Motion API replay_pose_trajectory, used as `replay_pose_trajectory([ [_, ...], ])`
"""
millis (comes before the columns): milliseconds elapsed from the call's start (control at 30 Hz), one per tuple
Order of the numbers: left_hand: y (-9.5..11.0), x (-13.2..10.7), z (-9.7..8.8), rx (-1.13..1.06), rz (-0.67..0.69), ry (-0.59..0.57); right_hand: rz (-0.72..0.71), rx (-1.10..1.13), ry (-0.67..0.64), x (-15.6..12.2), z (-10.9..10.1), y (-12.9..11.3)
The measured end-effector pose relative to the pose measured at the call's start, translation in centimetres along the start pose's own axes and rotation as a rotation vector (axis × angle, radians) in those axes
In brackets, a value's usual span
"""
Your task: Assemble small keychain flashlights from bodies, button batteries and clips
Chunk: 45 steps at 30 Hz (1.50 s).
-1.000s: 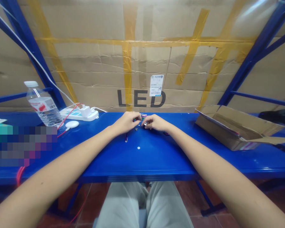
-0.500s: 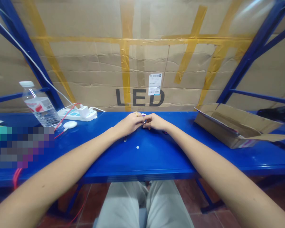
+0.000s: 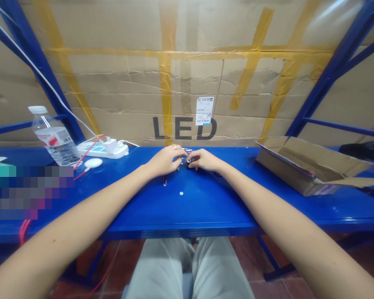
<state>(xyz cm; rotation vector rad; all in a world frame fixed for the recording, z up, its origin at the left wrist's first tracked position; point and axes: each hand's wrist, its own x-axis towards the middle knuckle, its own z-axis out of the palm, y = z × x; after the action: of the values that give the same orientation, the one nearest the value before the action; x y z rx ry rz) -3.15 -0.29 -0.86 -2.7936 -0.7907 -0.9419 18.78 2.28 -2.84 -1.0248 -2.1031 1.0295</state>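
A small, round silvery piece (image 3: 189, 160) sits pinched in the fingertips of the right hand (image 3: 206, 160) over a blue table (image 3: 187, 216); the left hand (image 3: 166, 161) curls just beside, its grip unclear. An open cardboard box (image 3: 285, 172) lies at right.

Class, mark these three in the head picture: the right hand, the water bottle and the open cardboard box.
Right hand (image 3: 205, 160): head view, back of the hand.
Water bottle (image 3: 55, 138): head view, on its label.
Open cardboard box (image 3: 283, 169): head view, long near side wall.
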Motion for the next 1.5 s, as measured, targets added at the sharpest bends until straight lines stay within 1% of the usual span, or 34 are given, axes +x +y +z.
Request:
replay_pose_trajectory([
  [167, 0.2, -0.1, 0.4, 0.058, 0.034, -0.127, -0.011, -0.015, -0.012, -0.1, -0.1, -0.4],
  [233, 0.4, -0.1, 0.5, 0.075, 0.029, -0.157, -0.009, -0.018, -0.008, -0.2, -0.1, -0.5],
  [333, 0.6, 0.0, 0.4, 0.036, 0.01, -0.133, -0.003, -0.015, -0.008, -0.3, -0.1, -0.6],
  [433, 0.3, 0.2, 0.2, -0.001, -0.084, -0.063, 0.015, -0.009, 0.005, -0.4, -0.1, -0.7],
  [467, 0.1, 0.3, 0.3, 0.005, -0.116, -0.059, 0.022, -0.004, 0.011, -0.4, -0.1, -0.8],
  [533, -0.6, 0.4, 0.5, 0.023, -0.136, -0.11, 0.039, 0.002, 0.013, -0.4, 0.0, -1.1],
  [633, -2.0, 0.3, 1.1, 0.008, -0.085, -0.257, 0.06, -0.001, 0.012, -0.5, -0.1, -1.5],
  [700, -2.8, 0.2, 1.4, -0.008, -0.074, -0.315, 0.074, -0.006, 0.014, -0.6, -0.2, -1.7],
  [800, -3.5, 0.1, 1.4, -0.009, -0.11, -0.325, 0.087, -0.005, 0.019, -0.7, -0.3, -1.8],
  [900, -3.8, 0.0, 1.0, -0.011, -0.141, -0.334, 0.091, -0.004, 0.021, -0.7, -0.3, -1.7],
  [1033, -4.1, 0.1, 0.9, -0.091, -0.129, -0.305, 0.09, -0.004, 0.017, -0.6, -0.2, -1.6],
  [1100, -4.4, 0.2, 1.1, -0.094, -0.128, -0.312, 0.088, -0.001, 0.013, -0.6, -0.2, -1.7],
  [1200, -4.3, 0.3, 1.1, -0.07, -0.201, -0.322, 0.09, 0.003, 0.015, -0.7, -0.1, -1.9],
  [1267, -3.9, 0.4, 0.9, -0.081, -0.271, -0.302, 0.095, 0.007, 0.019, -0.7, -0.1, -2.0],
  [1300, -3.5, 0.4, 0.7, -0.095, -0.297, -0.274, 0.098, 0.011, 0.02, -0.8, -0.1, -2.1],
  [1333, -3.0, 0.5, 0.6, -0.11, -0.31, -0.227, 0.1, 0.015, 0.022, -0.8, 0.0, -2.1],
  [1367, -2.5, 0.6, 0.4, -0.126, -0.309, -0.155, 0.101, 0.019, 0.025, -0.8, 0.0, -2.1],
  [1433, -1.3, 0.8, 0.2, -0.135, -0.253, 0.016, 0.1, 0.025, 0.029, -0.8, 0.0, -2.0],
  [1467, -0.8, 1.0, 0.3, -0.129, -0.207, 0.07, 0.095, 0.028, 0.032, -0.7, 0.0, -2.0],
  [1500, -0.4, 1.1, 0.4, -0.119, -0.157, 0.096, 0.088, 0.03, 0.03, -0.7, 0.0, -1.9],
])
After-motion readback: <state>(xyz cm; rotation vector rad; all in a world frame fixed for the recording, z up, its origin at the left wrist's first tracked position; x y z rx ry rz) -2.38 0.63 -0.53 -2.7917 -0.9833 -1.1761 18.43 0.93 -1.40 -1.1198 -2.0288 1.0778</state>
